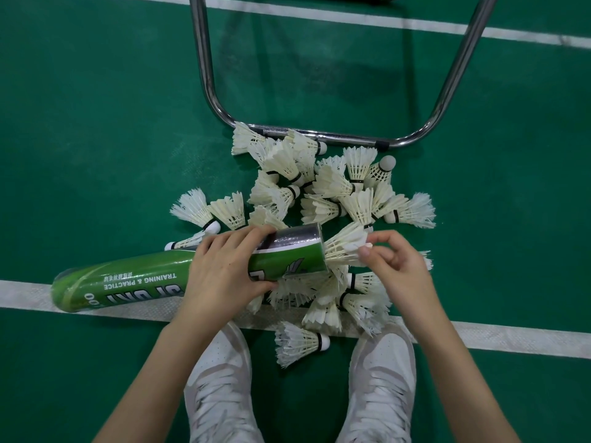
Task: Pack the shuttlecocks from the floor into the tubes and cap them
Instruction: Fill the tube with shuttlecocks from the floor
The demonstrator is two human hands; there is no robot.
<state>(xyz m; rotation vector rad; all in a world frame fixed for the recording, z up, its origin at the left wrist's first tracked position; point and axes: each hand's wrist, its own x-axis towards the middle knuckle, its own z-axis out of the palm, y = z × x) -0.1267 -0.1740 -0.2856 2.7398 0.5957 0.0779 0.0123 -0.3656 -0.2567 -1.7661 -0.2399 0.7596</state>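
A long green tube (137, 276) lies nearly level above the floor, its open end to the right. My left hand (224, 266) grips it round the middle. A white feather shuttlecock (343, 247) sticks out of the open end, feathers outward. My right hand (396, 266) pinches its feather edge between thumb and fingers. Several loose shuttlecocks (323, 187) lie in a pile on the green floor beyond and under the tube. One more shuttlecock (299, 343) lies between my shoes. No cap is in sight.
A chrome chair frame (319, 135) rests on the floor just behind the pile. White court lines (479, 338) cross the green floor near and far. My two white shoes (217, 388) stand at the bottom edge.
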